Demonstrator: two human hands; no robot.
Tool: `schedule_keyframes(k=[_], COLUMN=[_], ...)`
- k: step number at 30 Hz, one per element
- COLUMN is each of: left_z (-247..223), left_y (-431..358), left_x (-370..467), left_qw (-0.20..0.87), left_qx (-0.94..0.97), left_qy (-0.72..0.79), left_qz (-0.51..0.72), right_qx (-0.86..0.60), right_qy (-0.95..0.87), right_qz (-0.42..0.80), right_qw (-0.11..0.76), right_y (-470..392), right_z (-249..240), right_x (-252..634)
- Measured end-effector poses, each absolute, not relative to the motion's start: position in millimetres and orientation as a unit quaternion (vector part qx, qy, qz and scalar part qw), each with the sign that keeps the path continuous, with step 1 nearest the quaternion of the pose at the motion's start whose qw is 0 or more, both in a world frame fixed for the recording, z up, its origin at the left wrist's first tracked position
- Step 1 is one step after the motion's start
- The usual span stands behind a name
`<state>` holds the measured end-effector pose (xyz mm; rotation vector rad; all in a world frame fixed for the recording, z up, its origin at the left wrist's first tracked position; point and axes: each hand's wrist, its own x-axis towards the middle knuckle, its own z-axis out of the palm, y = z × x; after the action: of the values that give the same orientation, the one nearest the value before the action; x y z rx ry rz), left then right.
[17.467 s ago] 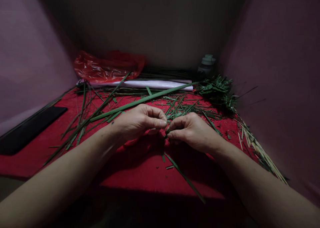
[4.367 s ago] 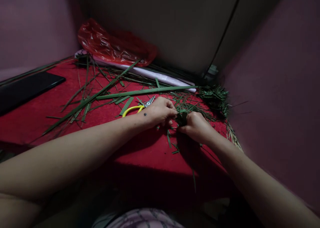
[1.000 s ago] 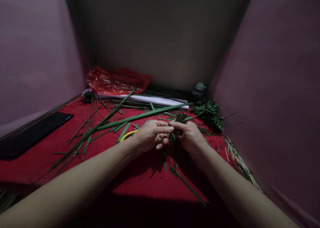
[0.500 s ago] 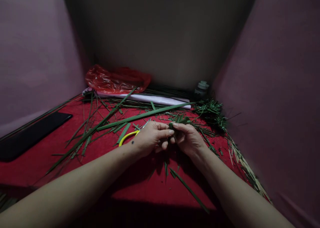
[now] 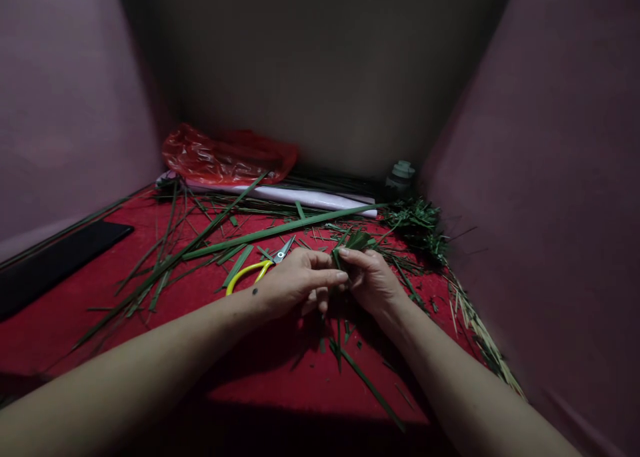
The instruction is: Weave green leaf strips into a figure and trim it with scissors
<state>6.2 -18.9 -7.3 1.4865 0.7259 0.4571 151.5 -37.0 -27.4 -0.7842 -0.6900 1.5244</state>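
Note:
Over the middle of the red surface (image 5: 295,370), a small bundle of folded green leaf strips (image 5: 358,241) is held up between my hands. My right hand (image 5: 375,277) pinches the bundle from the right, thumb on top. From the left, my left hand (image 5: 305,280) has its fingers closed at a narrow strip on the bundle's near side; the fingertips are partly hidden behind the thumb. Beside my left wrist lies a pair of yellow-handled scissors (image 5: 249,270), blades slightly apart, one handle partly covered by the wrist. A loose leaf strip (image 5: 370,385) lies below my hands.
Long green leaves (image 5: 280,229) and cut scraps cross the surface. Behind are a red plastic bag (image 5: 230,157), a white roll (image 5: 310,199) and a bottle (image 5: 401,175). A green leafy pile (image 5: 420,223) sits right, a dark flat object (image 5: 65,260) left. Walls enclose the sides.
My left hand has shifted slightly, its fingers loosening and a thin strip now showing between the hands. More of the scissors shows. The whole view has moved a little.

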Motion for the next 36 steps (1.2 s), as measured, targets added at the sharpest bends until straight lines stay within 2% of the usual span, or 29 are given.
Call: schedule_keyframes(k=[8,14,25,36], left_z=[-7.9,-10.5,-1.2,-9.5], left_y=[-13.5,-11.9,-10.3,-14.4], left_x=[8.6,9.4,6.4,10.1], left_qw=[0.683,0.704,0.616,0.718], left_qx=[0.596,0.595,0.636,0.596], left_qy=[0.312,0.289,0.351,0.277], left_qz=[0.285,0.260,0.305,0.230], right_qx=[-0.336,-0.321,-0.315,-0.244], right_qy=[-0.291,-0.283,-0.196,-0.224], right_qz=[0.646,0.711,0.726,0.777], right_qw=[0.620,0.558,0.579,0.536], right_y=[-38.7,-40.8,-38.9,-40.4], right_z=[-22.7,-23.4,-23.4,-29.2], right_x=[157.6,156.6,158.0,153.3])
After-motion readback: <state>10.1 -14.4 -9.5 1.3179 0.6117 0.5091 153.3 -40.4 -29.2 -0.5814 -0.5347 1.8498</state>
